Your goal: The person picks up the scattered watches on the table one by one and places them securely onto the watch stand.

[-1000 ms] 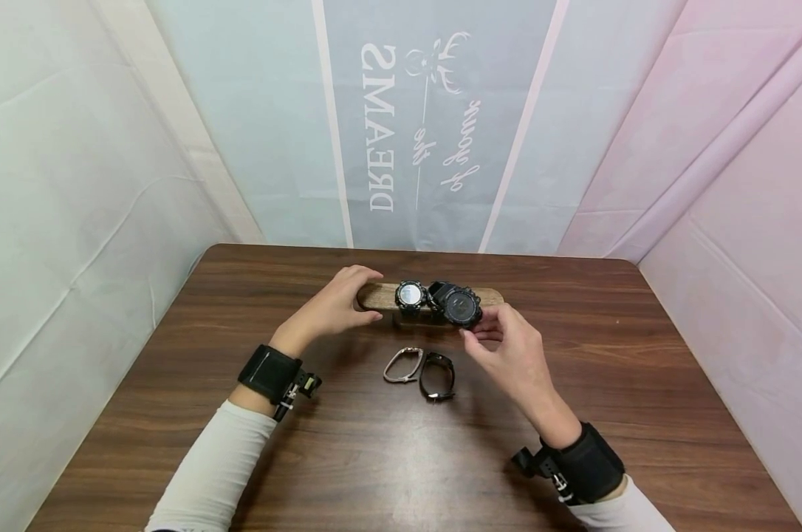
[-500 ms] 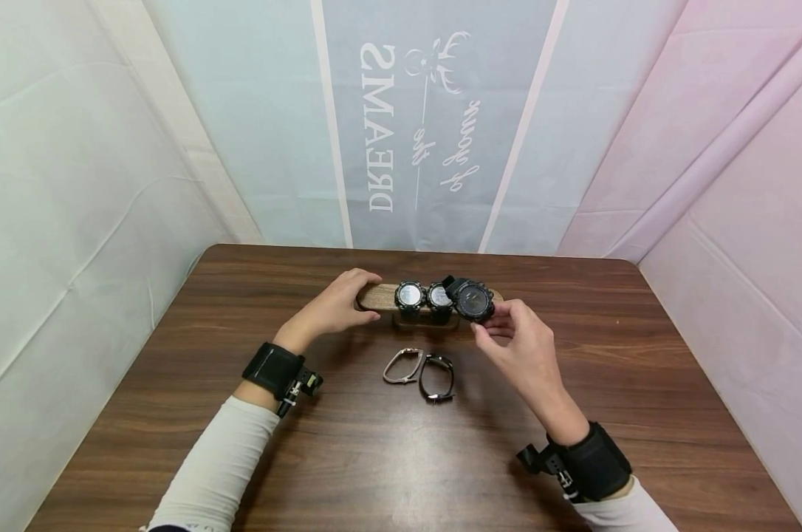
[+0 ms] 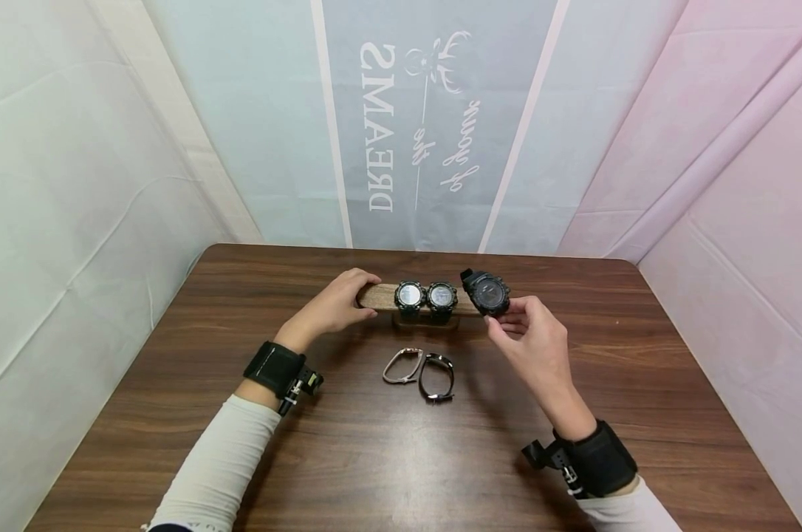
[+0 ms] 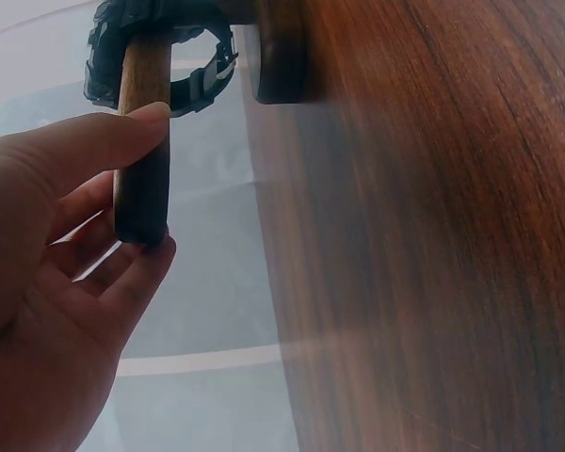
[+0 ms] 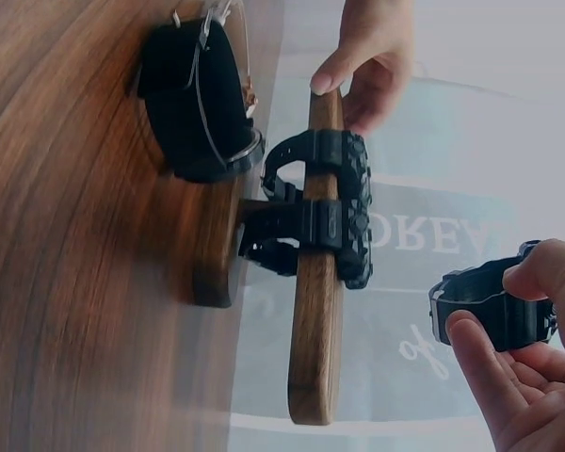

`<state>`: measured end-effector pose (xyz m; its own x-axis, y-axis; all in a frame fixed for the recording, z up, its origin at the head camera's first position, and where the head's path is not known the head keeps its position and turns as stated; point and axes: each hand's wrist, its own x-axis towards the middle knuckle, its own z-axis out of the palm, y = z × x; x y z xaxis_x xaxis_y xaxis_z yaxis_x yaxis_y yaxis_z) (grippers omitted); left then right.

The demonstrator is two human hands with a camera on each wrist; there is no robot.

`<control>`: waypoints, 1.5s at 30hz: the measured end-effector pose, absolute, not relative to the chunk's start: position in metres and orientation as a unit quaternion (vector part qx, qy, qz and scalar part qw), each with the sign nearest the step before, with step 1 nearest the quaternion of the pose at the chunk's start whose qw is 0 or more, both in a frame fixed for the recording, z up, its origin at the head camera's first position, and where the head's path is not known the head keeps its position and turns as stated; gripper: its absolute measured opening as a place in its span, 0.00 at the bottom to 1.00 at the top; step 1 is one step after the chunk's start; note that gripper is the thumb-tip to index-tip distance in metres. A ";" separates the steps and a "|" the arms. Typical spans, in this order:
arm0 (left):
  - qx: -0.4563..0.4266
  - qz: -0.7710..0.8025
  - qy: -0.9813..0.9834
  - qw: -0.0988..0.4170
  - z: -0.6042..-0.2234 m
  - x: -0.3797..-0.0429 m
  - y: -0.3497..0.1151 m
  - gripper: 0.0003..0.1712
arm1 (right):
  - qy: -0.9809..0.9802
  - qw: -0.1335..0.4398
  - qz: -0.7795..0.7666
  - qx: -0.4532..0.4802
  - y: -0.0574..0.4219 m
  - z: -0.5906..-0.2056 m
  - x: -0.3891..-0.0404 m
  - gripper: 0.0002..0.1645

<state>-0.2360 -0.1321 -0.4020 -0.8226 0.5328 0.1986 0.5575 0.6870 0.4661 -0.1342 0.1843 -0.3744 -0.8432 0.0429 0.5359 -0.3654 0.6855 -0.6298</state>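
Note:
My left hand (image 3: 334, 304) holds the left end of a wooden watch stand (image 3: 378, 297), thumb on one side and fingers on the other in the left wrist view. Two chunky black digital watches, one (image 3: 410, 295) nearer the left hand and another (image 3: 442, 296) beside it, are strapped round the bar. My right hand (image 3: 539, 341) pinches a third black watch (image 3: 490, 294), dial up. In the head view it overlaps the bar's right end; the right wrist view shows it (image 5: 485, 297) apart from the bar, its strap closed in a loop.
In front of the stand on the brown wooden table (image 3: 348, 458) lie a thin light-coloured bracelet-like watch (image 3: 402, 366) and a black-strapped watch (image 3: 436, 378), side by side. A lettered cloth (image 3: 427, 133) hangs behind the table's back edge, with white cloth walls either side.
My right hand has lifted the black watch away to the right and back, off the second watch, uncovering that one's dial. My left hand stays at the stand's left end.

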 end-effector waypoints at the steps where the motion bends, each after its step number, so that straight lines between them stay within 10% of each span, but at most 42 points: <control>1: -0.296 -0.261 -0.919 0.023 -0.402 -0.236 -0.132 0.33 | -0.880 0.264 0.385 0.088 0.185 -0.375 -0.135 0.18; 45: -0.288 -0.259 -0.922 0.017 -0.401 -0.233 -0.130 0.32 | -0.913 0.240 0.324 -0.065 0.220 -0.408 -0.158 0.20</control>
